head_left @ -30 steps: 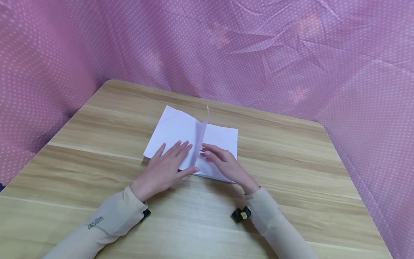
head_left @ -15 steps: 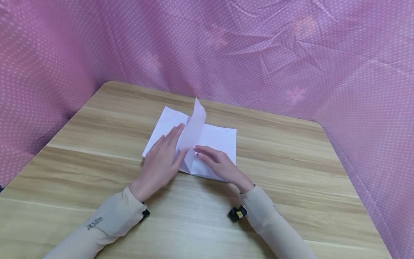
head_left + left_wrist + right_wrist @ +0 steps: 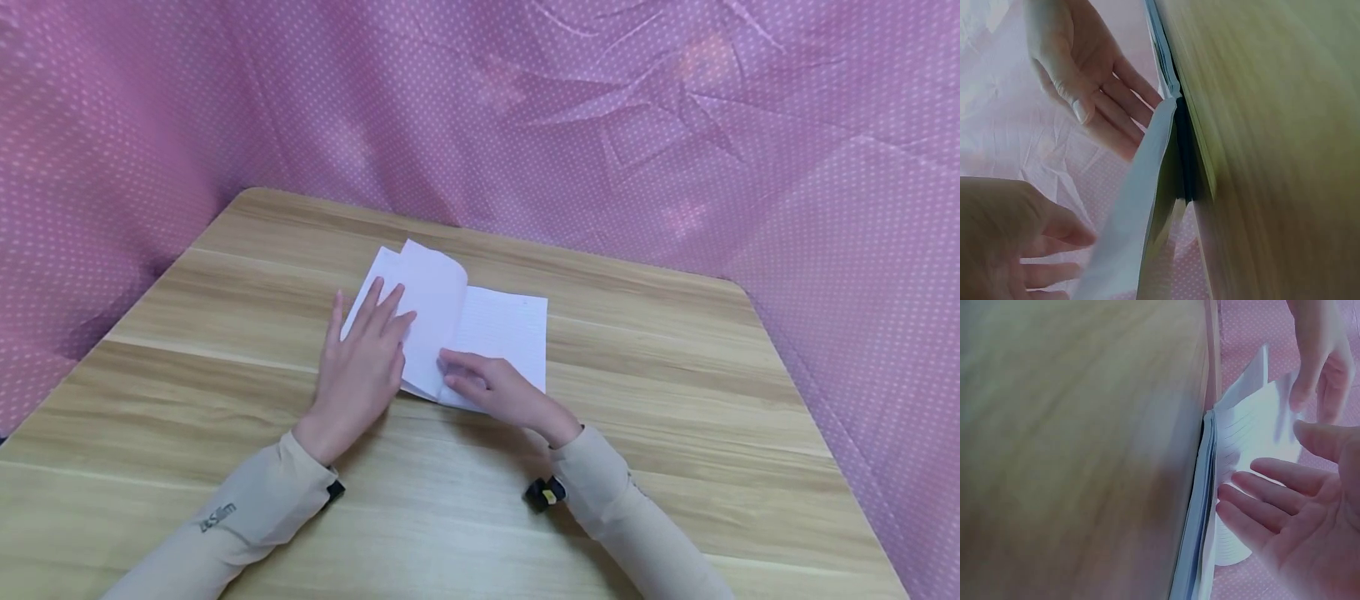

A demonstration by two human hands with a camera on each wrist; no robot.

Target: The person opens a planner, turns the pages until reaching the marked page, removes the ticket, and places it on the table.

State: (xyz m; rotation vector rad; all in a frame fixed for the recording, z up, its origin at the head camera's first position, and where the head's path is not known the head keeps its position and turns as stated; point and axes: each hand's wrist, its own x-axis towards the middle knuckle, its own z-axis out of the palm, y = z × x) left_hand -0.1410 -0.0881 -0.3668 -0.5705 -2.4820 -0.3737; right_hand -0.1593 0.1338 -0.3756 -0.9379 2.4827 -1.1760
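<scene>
An open notebook with white ruled pages (image 3: 513,325) lies on the table. A page (image 3: 435,279) bows over toward its left half, its top corner standing off the leaves below. My left hand (image 3: 360,358) spreads its fingers flat over the left side, against that page. Close to the spine is my right hand (image 3: 506,392), fingers loosely bent at the lower part of the page and nothing gripped. In the right wrist view the palm of the right hand (image 3: 1310,519) faces the pages. The left wrist view shows the left hand (image 3: 1016,244) beside the raised leaf (image 3: 1129,200).
The wood-grain table (image 3: 675,467) extends on all sides of the notebook. Pink dotted cloth (image 3: 480,108) hangs behind it and at both sides. A small black device (image 3: 543,494) is strapped at the right wrist.
The page has gone from standing upright to leaning over on the left. My left hand shifted left and spread its fingers, while the right hand moved slightly left toward the spine.
</scene>
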